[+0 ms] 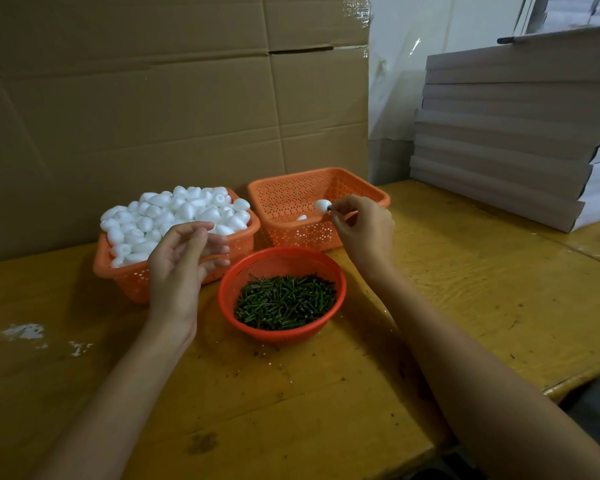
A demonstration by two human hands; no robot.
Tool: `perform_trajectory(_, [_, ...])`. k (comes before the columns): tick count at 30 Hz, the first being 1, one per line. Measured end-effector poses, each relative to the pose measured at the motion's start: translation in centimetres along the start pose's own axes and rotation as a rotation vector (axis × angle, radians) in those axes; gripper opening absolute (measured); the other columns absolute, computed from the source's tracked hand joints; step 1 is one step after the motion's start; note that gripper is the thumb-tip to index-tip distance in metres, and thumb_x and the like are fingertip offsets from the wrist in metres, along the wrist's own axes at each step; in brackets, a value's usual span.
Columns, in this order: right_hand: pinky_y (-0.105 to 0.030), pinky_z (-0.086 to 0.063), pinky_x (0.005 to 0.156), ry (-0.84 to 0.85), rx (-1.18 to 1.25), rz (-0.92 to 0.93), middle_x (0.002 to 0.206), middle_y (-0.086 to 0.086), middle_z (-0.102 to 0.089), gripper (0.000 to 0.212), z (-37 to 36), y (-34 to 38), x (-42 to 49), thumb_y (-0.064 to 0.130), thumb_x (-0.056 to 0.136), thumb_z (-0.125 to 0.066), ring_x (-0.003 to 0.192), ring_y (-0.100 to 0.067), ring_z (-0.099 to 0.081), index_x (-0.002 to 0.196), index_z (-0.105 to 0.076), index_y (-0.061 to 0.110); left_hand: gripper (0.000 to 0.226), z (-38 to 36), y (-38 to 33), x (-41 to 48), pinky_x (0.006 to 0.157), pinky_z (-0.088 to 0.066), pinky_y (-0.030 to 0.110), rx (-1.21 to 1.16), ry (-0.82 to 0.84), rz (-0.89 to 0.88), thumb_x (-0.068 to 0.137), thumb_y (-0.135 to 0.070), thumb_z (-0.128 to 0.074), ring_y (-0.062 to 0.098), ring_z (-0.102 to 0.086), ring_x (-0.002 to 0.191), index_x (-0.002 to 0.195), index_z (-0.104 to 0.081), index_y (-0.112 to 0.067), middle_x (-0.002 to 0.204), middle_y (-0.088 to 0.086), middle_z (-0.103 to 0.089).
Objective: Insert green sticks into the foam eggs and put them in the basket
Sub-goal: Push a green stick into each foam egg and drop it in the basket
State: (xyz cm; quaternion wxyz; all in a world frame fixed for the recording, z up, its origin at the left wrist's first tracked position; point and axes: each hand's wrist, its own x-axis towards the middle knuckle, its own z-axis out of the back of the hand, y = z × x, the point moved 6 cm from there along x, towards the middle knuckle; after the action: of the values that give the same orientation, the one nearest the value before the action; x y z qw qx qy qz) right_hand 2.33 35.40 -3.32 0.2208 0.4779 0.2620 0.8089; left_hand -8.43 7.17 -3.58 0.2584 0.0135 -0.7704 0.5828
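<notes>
Orange baskets on a yellow table, one foam egg held over the right one.

Head view: the right hand [364, 230] pinches the stick [329, 209] set in a foam egg [322, 205], holding the egg above the inside of the right basket [291, 192], where another egg [302, 217] lies near the front wall. The left hand [181, 268] hangs over the front of the left basket [132, 282] with fingers relaxed and spread, grasping nothing. That basket is heaped with loose foam eggs [174, 216]. A red round bowl [229, 289] of green sticks [284, 303] stands just before both baskets. White crumbs [25, 331] lie on the table [465, 271] at far left. Cardboard [153, 98] stands behind; stacked flat boxes [516, 133] at right.
</notes>
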Motion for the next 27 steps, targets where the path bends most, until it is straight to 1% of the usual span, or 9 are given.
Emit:
perform_trajectory(7, [-0.022,-0.057,0.072,0.002,-0.018,0.027,0.098,0.011,-0.075,0.009,-0.1,0.1,0.0,0.024,0.096,-0.073,0.078,0.000,-0.066,0.103,-0.079,0.024,0.016,0.2,0.1,0.1,0.075,-0.062,0.030,-0.009,-0.014,0.010,0.110,-0.017,-0.056,0.022,-0.074,0.091,0.107,-0.072,-0.018,0.094,0.007,-0.077])
perform_trajectory(10, [-0.012,-0.049,0.067,0.001,-0.028,0.038,0.099,0.011,-0.074,0.010,-0.1,0.3,0.0,0.025,0.097,-0.073,0.077,0.002,-0.065,0.104,-0.079,0.024,0.016,0.3,0.1,0.2,0.074,-0.062,0.029,-0.014,-0.017,0.011,0.110,-0.018,-0.056,0.021,-0.074,0.090,0.107,-0.072,-0.017,0.094,0.006,-0.077])
perform_trajectory(13, [-0.009,-0.044,0.066,-0.010,-0.038,0.043,0.099,0.010,-0.074,0.010,0.0,0.3,0.0,0.023,0.097,-0.073,0.077,0.000,-0.065,0.104,-0.080,0.023,0.016,0.4,0.0,0.1,0.075,-0.063,0.030,-0.017,-0.022,0.016,0.111,-0.019,-0.056,0.021,-0.075,0.090,0.107,-0.072,-0.017,0.095,0.007,-0.077])
perform_trajectory(15, [-0.011,-0.046,0.067,-0.017,-0.048,0.051,0.100,0.009,-0.074,0.011,0.0,0.4,0.0,0.023,0.097,-0.072,0.078,-0.001,-0.065,0.105,-0.080,0.023,0.016,0.4,0.1,0.2,0.074,-0.063,0.030,-0.018,-0.024,0.020,0.110,-0.020,-0.057,0.021,-0.075,0.090,0.107,-0.072,-0.018,0.094,0.006,-0.077])
perform_trajectory(18, [-0.024,-0.056,0.073,-0.019,-0.058,0.068,0.102,0.008,-0.076,0.013,0.0,0.5,0.1,0.023,0.097,-0.072,0.080,-0.003,-0.067,0.108,-0.080,0.022,0.016,0.4,0.1,0.2,0.073,-0.062,0.030,-0.025,-0.027,0.022,0.110,-0.019,-0.057,0.020,-0.075,0.089,0.106,-0.072,-0.017,0.093,0.005,-0.077])
perform_trajectory(20, [-0.029,-0.058,0.075,-0.024,-0.060,0.076,0.102,0.008,-0.076,0.014,0.0,0.6,0.1,0.023,0.097,-0.072,0.081,-0.004,-0.068,0.109,-0.080,0.022,0.017,0.5,0.2,0.2,0.073,-0.062,0.030,-0.028,-0.031,0.029,0.111,-0.019,-0.056,0.019,-0.074,0.089,0.106,-0.072,-0.017,0.093,0.004,-0.077])
perform_trajectory(23, [-0.030,-0.060,0.078,-0.026,-0.061,0.082,0.105,0.008,-0.077,0.016,0.0,0.6,0.1,0.021,0.098,-0.072,0.082,-0.003,-0.069,0.112,-0.079,0.021,0.017,0.6,0.2,0.3,0.073,-0.062,0.030,-0.024,-0.037,0.038,0.111,-0.019,-0.055,0.020,-0.074,0.089,0.106,-0.072,-0.017,0.093,0.004,-0.077])
perform_trajectory(27, [-0.028,-0.060,0.078,-0.039,-0.051,0.098,0.109,0.008,-0.076,0.025,0.2,1.0,0.0,0.017,0.096,-0.073,0.085,-0.004,-0.069,0.120,-0.076,0.022,0.017,0.7,0.0,0.3,0.072,-0.062,0.028,0.010,-0.042,0.007,0.111,-0.018,-0.055,0.019,-0.073,0.091,0.105,-0.071,-0.018,0.092,0.002,-0.076])
